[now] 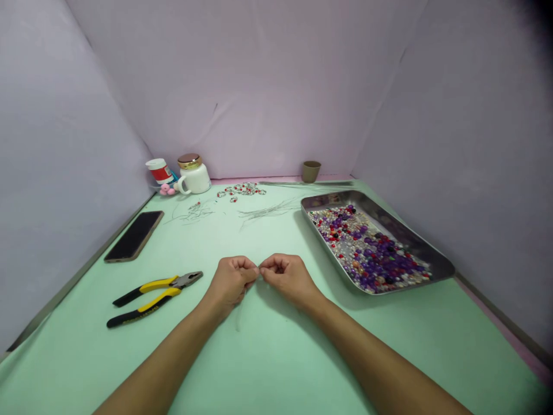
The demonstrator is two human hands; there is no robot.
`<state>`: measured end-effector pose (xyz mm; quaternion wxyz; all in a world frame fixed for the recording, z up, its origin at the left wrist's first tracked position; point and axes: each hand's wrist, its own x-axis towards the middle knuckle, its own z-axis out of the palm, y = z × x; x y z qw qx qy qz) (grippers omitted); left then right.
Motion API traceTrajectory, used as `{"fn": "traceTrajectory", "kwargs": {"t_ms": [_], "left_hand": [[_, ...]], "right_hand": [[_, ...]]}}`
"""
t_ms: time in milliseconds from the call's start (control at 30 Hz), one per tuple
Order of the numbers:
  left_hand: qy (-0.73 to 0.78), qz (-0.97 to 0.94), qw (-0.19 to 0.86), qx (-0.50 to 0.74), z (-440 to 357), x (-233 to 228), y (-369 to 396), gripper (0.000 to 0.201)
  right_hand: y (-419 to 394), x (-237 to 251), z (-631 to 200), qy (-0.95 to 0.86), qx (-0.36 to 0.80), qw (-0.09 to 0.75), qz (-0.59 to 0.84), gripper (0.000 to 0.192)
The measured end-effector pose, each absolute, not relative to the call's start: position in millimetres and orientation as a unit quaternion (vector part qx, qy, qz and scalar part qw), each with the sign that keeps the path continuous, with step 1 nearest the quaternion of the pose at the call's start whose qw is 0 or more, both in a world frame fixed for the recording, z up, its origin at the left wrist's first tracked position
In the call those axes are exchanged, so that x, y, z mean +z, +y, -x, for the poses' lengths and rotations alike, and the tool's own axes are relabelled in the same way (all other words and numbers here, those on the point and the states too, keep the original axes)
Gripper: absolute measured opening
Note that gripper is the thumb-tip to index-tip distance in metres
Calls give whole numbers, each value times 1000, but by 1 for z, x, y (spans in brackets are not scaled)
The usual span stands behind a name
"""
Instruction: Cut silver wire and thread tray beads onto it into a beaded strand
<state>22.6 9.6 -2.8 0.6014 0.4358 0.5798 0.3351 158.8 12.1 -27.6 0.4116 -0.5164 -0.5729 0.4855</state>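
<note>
My left hand (233, 280) is closed in a pinch over the middle of the green-covered table, and a thin wire (238, 320) hangs down below it. Right beside it, fingertips almost meeting, my right hand (287, 276) also pinches. Whatever sits between the right fingertips is too small to make out. To the left of my hands lie combination pliers (175, 282) with yellow and black handles, jaws pointing at the left hand. A metal tray (317, 230) of purple, red, white and clear beads stands to the right.
Behind my hands lie cut wires (268, 212), several small beaded rings (244, 189) and longer wires (311, 184). A phone (135, 236) rests at the left edge. Along the back stand a lidded white mug (196, 177), a red-and-white tub (161, 172) and an olive cup (310, 172).
</note>
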Motion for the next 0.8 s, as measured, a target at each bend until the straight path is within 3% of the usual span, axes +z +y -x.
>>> {"fn": "traceTrajectory", "kwargs": {"t_ms": [800], "left_hand": [[572, -478, 577, 334, -22, -4, 13, 12]], "right_hand": [[12, -33, -158, -587, 479, 457, 467, 11]]}}
